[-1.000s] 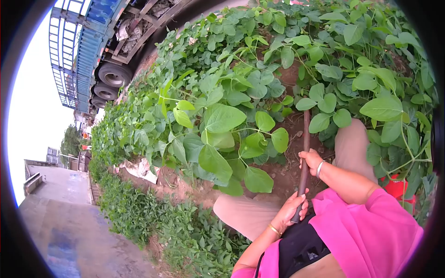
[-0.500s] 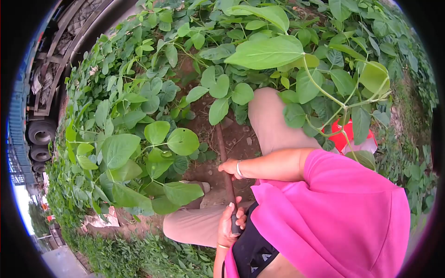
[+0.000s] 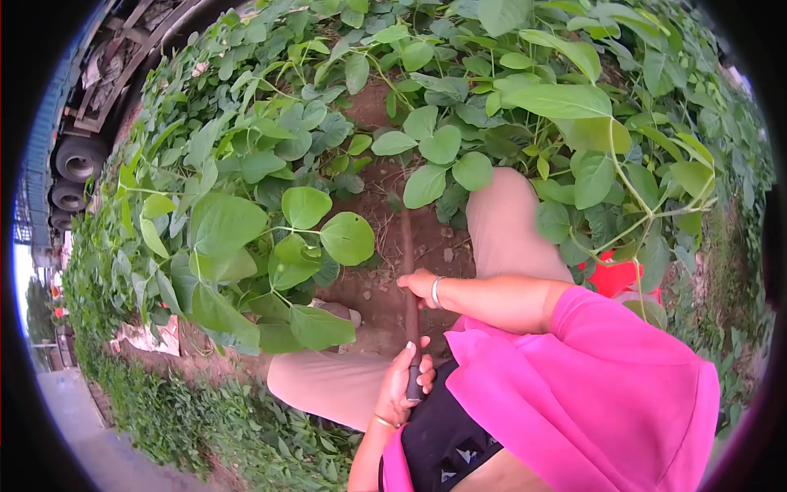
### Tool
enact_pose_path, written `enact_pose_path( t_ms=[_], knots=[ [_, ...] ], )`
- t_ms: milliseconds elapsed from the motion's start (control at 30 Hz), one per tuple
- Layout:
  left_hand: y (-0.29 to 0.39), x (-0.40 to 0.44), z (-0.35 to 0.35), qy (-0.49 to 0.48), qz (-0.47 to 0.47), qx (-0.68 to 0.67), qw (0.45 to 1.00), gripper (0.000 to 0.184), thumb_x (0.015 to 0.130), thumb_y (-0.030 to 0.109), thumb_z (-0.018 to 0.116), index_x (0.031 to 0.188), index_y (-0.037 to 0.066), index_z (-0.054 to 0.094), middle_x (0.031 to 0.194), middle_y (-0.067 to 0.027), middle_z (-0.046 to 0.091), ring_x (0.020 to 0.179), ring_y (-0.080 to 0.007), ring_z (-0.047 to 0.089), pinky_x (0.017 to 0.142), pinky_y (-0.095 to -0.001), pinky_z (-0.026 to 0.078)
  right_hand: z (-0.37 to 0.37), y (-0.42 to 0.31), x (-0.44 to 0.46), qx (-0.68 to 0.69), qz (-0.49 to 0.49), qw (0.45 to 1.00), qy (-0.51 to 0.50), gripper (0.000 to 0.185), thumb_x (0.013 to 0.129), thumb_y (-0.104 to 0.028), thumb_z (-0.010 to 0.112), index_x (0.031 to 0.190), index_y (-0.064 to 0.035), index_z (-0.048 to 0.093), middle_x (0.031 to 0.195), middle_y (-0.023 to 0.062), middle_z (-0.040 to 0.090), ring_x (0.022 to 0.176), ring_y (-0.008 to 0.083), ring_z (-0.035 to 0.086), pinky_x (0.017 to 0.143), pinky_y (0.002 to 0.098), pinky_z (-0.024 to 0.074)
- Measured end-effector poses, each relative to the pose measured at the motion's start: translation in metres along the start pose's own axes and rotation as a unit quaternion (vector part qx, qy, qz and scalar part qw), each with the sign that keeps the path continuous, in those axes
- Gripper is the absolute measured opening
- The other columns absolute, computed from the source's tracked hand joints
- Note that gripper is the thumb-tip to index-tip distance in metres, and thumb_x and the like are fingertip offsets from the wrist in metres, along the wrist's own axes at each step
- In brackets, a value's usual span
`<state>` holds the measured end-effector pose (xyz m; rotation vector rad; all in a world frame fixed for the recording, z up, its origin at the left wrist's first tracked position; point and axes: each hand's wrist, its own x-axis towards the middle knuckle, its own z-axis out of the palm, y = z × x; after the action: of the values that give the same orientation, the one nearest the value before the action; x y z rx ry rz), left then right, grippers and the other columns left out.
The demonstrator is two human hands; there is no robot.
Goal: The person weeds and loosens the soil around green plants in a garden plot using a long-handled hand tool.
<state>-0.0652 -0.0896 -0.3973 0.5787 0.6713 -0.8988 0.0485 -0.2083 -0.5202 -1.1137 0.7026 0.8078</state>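
A brown wooden handle (image 3: 411, 316) runs up from my lap between my bent knees, and leaves partly cover its far end. My left hand (image 3: 404, 379), with a gold bracelet at the wrist, is wrapped round the dark lower end of the handle. Farther up, my right hand (image 3: 422, 287), with a silver bracelet, closes on the same handle. Bare brown soil (image 3: 381, 275) lies beside the handle. Broad-leaved green plants (image 3: 229, 225) stand around it, some leaves hanging close to my right knee (image 3: 512, 221).
A red object (image 3: 615, 277) lies among leaves beyond my right arm. Whitish sheeting (image 3: 156, 334) rests on soil at the left. Lower green plants (image 3: 270, 418) grow beside my left leg. At the upper left stands a truck with large tires (image 3: 79, 160).
Over the last second the view has swung right, bringing the hands nearer its middle. Compared with half a second ago, it has shifted slightly back. Both hands remain on the handle.
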Motion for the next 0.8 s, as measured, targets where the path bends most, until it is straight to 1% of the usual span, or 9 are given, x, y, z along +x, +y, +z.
enact_pose_path(
  t_ms=[33, 67, 200, 333, 400, 533, 600, 700, 800],
  knots=[
    [-0.002, 0.005, -0.001, 0.007, -0.024, 0.015, 1.0, 0.031, 0.083, 0.029, 0.043, 0.106, 0.009, 0.041, 0.06, -0.0046, 0.043, 0.041, -0.0111, 0.04, 0.035, -0.0243, 0.037, -0.006, 0.005, 0.008, 0.019, 0.08, 0.996, 0.032, 0.017, 0.073, -0.015, 0.053, 0.081, -0.003, 0.044, 0.062, 0.0068, 0.047, 0.052, 0.018, 0.048, 0.045, 0.0336, 0.0443],
    [-0.004, 0.008, 0.0, 0.014, -0.05, 0.03, 0.998, 0.03, 0.083, 0.029, 0.043, 0.105, 0.008, 0.042, 0.061, -0.004, 0.043, 0.042, -0.0097, 0.04, 0.036, -0.023, 0.037, -0.011, 0.009, 0.016, -0.002, 0.083, 0.996, 0.035, 0.017, 0.073, -0.015, 0.053, 0.081, -0.003, 0.044, 0.062, 0.0068, 0.047, 0.052, 0.018, 0.048, 0.045, 0.0336, 0.0443],
    [0.001, 0.006, 0.005, -0.003, -0.02, 0.051, 0.999, 0.024, 0.082, 0.021, 0.045, 0.102, 0.008, 0.042, 0.058, -0.0044, 0.044, 0.041, -0.0115, 0.042, 0.035, -0.0243, 0.038, -0.009, -0.009, 0.007, 0.004, 0.104, 0.994, 0.024, 0.015, 0.074, -0.014, 0.052, 0.08, -0.002, 0.044, 0.061, 0.0072, 0.047, 0.054, 0.0201, 0.049, 0.051, 0.0352, 0.0467],
    [0.011, -0.007, 0.02, -0.024, 0.019, 0.058, 0.998, 0.024, 0.082, 0.016, 0.044, 0.103, 0.007, 0.04, 0.057, -0.0046, 0.044, 0.04, -0.0121, 0.043, 0.034, -0.0244, 0.038, -0.002, -0.041, -0.024, 0.035, 0.031, 0.998, -0.032, 0.012, 0.074, -0.012, 0.052, 0.079, -0.0042, 0.044, 0.061, 0.0053, 0.046, 0.053, 0.0171, 0.048, 0.051, 0.0317, 0.0461],
    [0.012, -0.011, 0.021, -0.047, 0.057, 0.143, 0.987, 0.027, 0.082, 0.015, 0.043, 0.107, 0.007, 0.035, 0.056, -0.0042, 0.043, 0.039, -0.0132, 0.043, 0.033, -0.0261, 0.038, 0.006, -0.053, -0.036, 0.07, -0.132, 0.986, -0.073, 0.014, 0.075, -0.014, 0.051, 0.079, -0.006, 0.041, 0.059, 0.0058, 0.045, 0.048, 0.0176, 0.047, 0.043, 0.0318, 0.0433],
    [0.014, -0.013, 0.018, -0.047, 0.077, 0.168, 0.982, 0.029, 0.082, 0.016, 0.042, 0.109, 0.007, 0.034, 0.055, -0.0042, 0.043, 0.039, -0.0134, 0.044, 0.034, -0.0257, 0.038, 0.021, -0.063, -0.052, 0.085, -0.198, 0.974, -0.065, 0.012, 0.074, -0.013, 0.052, 0.079, -0.0063, 0.044, 0.058, 0.0039, 0.046, 0.047, 0.0137, 0.046, 0.044, 0.0287, 0.0437],
    [0.012, -0.012, 0.009, -0.051, 0.056, 0.102, 0.992, 0.026, 0.082, 0.017, 0.044, 0.106, 0.008, 0.035, 0.056, -0.0045, 0.044, 0.039, -0.0134, 0.044, 0.034, -0.0258, 0.038, 0.022, -0.048, -0.038, 0.045, -0.156, 0.986, -0.035, 0.014, 0.075, -0.015, 0.05, 0.079, -0.0057, 0.04, 0.058, 0.0056, 0.044, 0.046, 0.0163, 0.045, 0.041, 0.0301, 0.0405],
    [-0.001, 0.01, -0.011, 0.008, -0.013, -0.014, 1.0, 0.022, 0.081, 0.02, 0.047, 0.099, 0.01, 0.038, 0.057, -0.004, 0.045, 0.039, -0.0129, 0.044, 0.033, -0.0258, 0.038, 0.005, -0.002, 0.007, 0.007, 0.008, 1.0, 0.018, 0.013, 0.076, -0.016, 0.049, 0.08, -0.0052, 0.043, 0.059, 0.0065, 0.046, 0.049, 0.0179, 0.047, 0.047, 0.0315, 0.0442],
    [-0.003, 0.01, -0.014, -0.001, -0.011, 0.026, 1.0, 0.019, 0.08, 0.022, 0.05, 0.092, 0.012, 0.039, 0.057, -0.0033, 0.046, 0.039, -0.0125, 0.044, 0.033, -0.0255, 0.038, 0.002, 0.0, 0.012, 0.031, 0.074, 0.996, 0.03, 0.013, 0.076, -0.015, 0.049, 0.08, -0.0041, 0.044, 0.06, 0.007, 0.046, 0.05, 0.0188, 0.047, 0.048, 0.0327, 0.0445]
  ],
)
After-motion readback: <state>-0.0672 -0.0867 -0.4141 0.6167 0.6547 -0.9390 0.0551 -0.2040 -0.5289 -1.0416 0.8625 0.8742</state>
